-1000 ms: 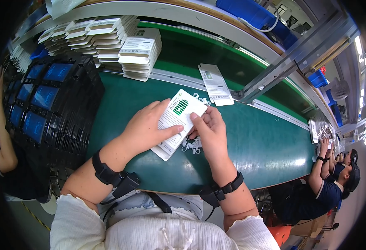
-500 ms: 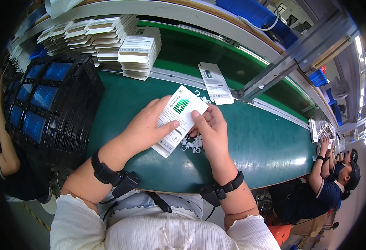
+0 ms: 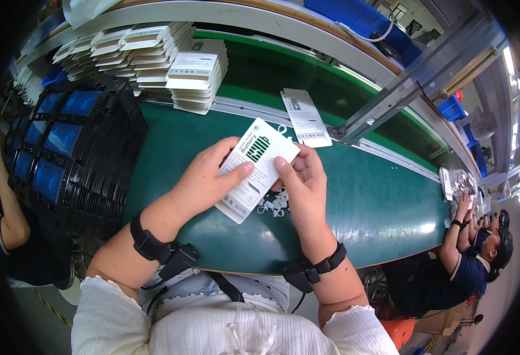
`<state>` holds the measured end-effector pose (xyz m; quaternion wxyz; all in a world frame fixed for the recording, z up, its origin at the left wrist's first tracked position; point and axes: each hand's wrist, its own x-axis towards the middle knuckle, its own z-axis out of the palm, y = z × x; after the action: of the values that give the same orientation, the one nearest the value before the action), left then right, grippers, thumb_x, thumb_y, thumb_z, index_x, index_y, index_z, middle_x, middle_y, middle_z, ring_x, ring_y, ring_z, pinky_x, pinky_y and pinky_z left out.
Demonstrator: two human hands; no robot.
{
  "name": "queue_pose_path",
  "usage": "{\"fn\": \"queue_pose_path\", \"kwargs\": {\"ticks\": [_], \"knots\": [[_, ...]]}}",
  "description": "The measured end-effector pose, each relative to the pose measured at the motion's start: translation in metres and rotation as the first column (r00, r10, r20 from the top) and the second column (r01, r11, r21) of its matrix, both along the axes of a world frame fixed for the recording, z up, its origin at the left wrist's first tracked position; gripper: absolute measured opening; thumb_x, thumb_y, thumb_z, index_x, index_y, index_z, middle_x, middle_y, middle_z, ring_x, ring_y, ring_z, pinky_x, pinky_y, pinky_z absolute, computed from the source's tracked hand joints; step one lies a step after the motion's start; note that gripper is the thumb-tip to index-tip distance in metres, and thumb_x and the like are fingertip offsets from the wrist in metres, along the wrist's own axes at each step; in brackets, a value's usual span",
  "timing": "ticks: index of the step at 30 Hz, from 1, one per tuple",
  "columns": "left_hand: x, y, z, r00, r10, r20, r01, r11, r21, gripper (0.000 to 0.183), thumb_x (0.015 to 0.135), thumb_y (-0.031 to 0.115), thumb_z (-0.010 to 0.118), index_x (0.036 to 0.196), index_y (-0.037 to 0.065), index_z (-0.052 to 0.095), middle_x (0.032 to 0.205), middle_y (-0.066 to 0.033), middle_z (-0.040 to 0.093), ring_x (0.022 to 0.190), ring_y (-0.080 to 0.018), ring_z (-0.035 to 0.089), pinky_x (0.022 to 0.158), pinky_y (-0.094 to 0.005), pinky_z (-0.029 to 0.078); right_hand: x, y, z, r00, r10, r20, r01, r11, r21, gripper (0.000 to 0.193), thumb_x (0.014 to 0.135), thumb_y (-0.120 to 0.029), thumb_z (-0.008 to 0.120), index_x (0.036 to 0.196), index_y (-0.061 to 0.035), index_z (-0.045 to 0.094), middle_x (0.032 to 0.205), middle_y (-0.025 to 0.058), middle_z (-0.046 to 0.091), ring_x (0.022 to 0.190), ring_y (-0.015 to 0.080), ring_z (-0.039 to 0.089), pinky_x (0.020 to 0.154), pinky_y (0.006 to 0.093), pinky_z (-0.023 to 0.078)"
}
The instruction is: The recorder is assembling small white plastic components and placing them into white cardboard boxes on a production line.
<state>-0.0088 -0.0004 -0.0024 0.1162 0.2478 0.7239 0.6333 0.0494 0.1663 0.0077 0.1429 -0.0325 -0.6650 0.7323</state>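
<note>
Through the head camera I look down on a long green counter [image 3: 366, 207], its edges bowed by the lens. At its left end rises a tall stack of black trays [image 3: 113, 142]; the top one has compartments holding rectangular, blue-faced pieces [image 3: 82, 102], set side by side in rows. Behind the trays, toward the back of the counter, stand uneven piles of flat white cartons [image 3: 144, 56], one pile nearer me than the rest. On the shelf above sits a blue bin [image 3: 354, 22]; what it contains I cannot make out.

My left hand [image 3: 209, 171] is clamped on the left side of a white printed carton [image 3: 258, 168], thumb across its face. My right hand [image 3: 304, 177] grips the opposite side, thumb on top and fingers curled around and behind. Together they hold the carton tilted over the middle of the counter, green graphic facing up; its inside is hidden from me. Beyond it, at the counter's back edge, lies a matching flat carton [image 3: 308, 121]. The smallest things are white looped pieces [image 3: 279, 204], scattered beside and partly behind the right hand.
</note>
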Motion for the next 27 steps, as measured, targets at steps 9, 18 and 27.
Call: {"fn": "queue_pose_path", "kwargs": {"ticks": [9,18,27], "knots": [[0.0009,-0.0011,0.0045,0.995,0.092,0.028,-0.094,0.992,0.083,0.029,0.086,0.019,0.063,0.100,-0.003,0.052,0.087,-0.0120,0.063,0.075,-0.0125,0.060,0.065,-0.0262,0.049,0.0008,-0.0014,0.0024,0.993,0.114,0.042,-0.113,0.993,-0.032,0.032,0.087,-0.008,0.060,0.111,0.0021,0.043,0.088,0.0084,0.060,0.073,0.0097,0.059,0.060,0.0217,0.047],[0.0000,-0.0006,0.0037,0.997,0.075,0.029,-0.078,0.993,0.091,0.028,0.086,0.018,0.063,0.099,-0.003,0.052,0.083,-0.0102,0.063,0.072,-0.0109,0.059,0.062,-0.0249,0.048,0.0025,-0.0018,0.0044,0.993,0.115,0.035,-0.115,0.993,-0.005,0.033,0.087,-0.007,0.059,0.113,0.0029,0.041,0.089,0.0097,0.060,0.075,0.0118,0.060,0.062,0.0229,0.049],[-0.0004,-0.0003,0.0037,0.996,0.063,0.067,-0.070,0.991,0.110,0.027,0.087,0.019,0.062,0.098,-0.003,0.052,0.083,-0.0094,0.063,0.072,-0.0099,0.059,0.062,-0.0247,0.048,0.0034,-0.0032,0.0051,0.992,0.121,0.031,-0.120,0.992,-0.025,0.035,0.089,-0.009,0.057,0.116,0.0028,0.039,0.093,0.0106,0.060,0.080,0.0117,0.060,0.065,0.0235,0.050]]}}
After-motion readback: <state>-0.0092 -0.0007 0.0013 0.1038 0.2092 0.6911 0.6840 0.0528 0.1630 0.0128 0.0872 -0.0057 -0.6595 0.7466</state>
